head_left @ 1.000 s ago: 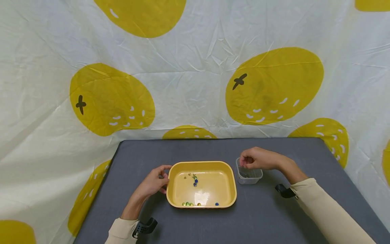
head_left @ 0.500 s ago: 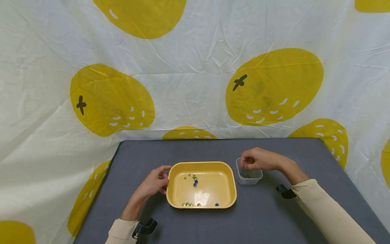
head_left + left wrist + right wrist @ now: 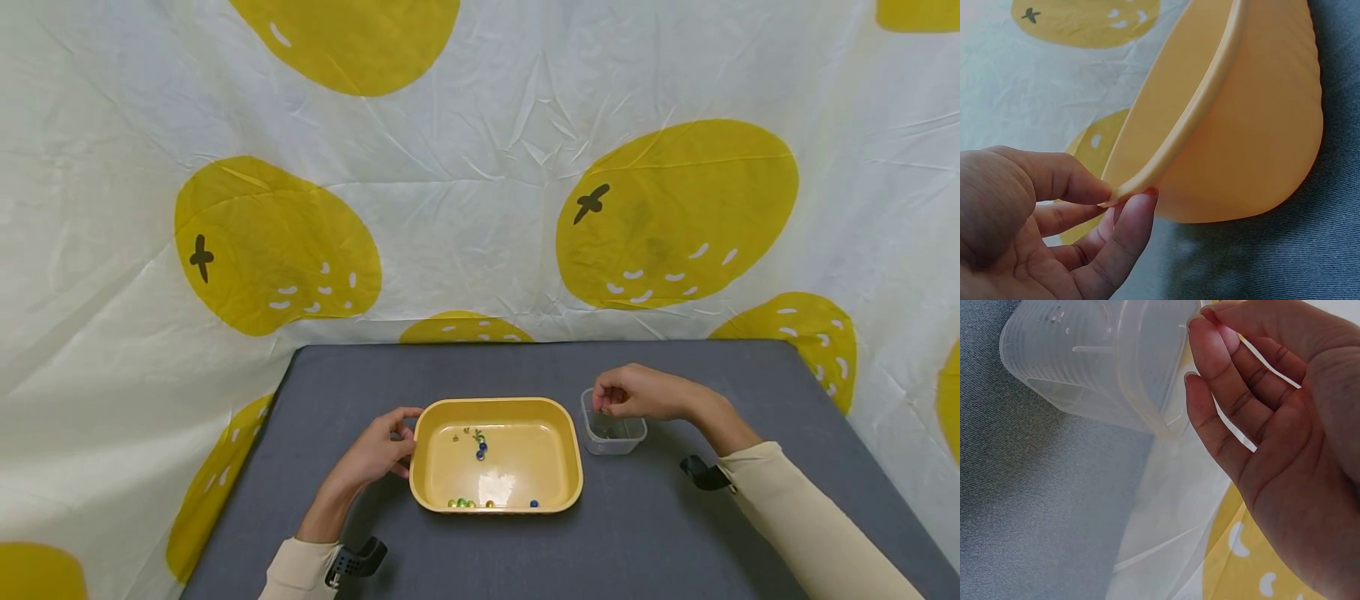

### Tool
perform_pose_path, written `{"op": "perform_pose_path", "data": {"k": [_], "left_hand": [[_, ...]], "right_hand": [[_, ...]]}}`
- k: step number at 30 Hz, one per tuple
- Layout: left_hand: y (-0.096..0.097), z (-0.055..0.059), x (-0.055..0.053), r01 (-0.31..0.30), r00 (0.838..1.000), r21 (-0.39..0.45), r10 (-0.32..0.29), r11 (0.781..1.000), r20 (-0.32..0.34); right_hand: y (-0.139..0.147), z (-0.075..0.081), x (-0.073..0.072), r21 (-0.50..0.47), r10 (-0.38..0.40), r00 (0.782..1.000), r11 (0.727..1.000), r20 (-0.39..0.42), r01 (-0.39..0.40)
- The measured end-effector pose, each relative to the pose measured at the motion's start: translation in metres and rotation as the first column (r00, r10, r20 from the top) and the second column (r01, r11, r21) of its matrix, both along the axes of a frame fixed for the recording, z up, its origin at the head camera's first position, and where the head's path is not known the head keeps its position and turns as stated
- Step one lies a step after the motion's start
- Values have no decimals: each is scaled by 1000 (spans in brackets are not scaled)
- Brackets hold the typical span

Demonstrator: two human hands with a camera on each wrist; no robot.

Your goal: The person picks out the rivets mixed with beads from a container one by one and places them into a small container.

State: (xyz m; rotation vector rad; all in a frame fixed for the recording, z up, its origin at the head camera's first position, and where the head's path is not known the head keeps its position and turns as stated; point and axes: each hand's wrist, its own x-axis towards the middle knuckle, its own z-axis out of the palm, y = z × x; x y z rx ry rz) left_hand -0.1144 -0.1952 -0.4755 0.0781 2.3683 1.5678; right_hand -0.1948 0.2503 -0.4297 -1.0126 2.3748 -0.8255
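At the left end of a yellow plastic tray, my left hand pinches the rim; in the left wrist view the thumb lies over the lip and fingers under it. Several glass marbles lie in the tray: blue marbles near printed marks, green-yellow marbles along the near wall, an amber marble and a blue marble. My right hand hovers over a clear plastic container, fingers bent and thumb close to the fingertips. Whether anything sits between those fingertips is hidden.
The grey-covered table carries the tray and the container side by side with a narrow gap. Small clear bits or droplets show in the container. A white cloth with yellow fruit print hangs behind the table.
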Motion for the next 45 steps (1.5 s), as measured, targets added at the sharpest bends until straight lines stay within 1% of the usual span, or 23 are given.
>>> {"op": "perform_pose_path", "data": {"k": [16, 25, 35, 40, 45], "left_hand": [[0, -1, -2, -1, 1000, -6, 1, 1000, 2], [0, -1, -2, -1, 1000, -16, 1, 1000, 2], [-1, 0, -1, 2, 1000, -10, -2, 1000, 3], [0, 0, -1, 1, 1000, -12, -1, 1000, 1], [0, -1, -1, -6, 1000, -16, 6, 1000, 4]], "right_hand": [[1, -3, -3, 5, 3, 1000, 1000, 3, -3], [-3, -3, -5, 10, 23, 999, 1000, -33, -22], [-18, 1, -5, 29, 51, 997, 998, -49, -50], [-28, 4, -7, 31, 90, 992, 996, -83, -88], [-40, 6, -8, 45, 118, 988, 992, -100, -114]]}}
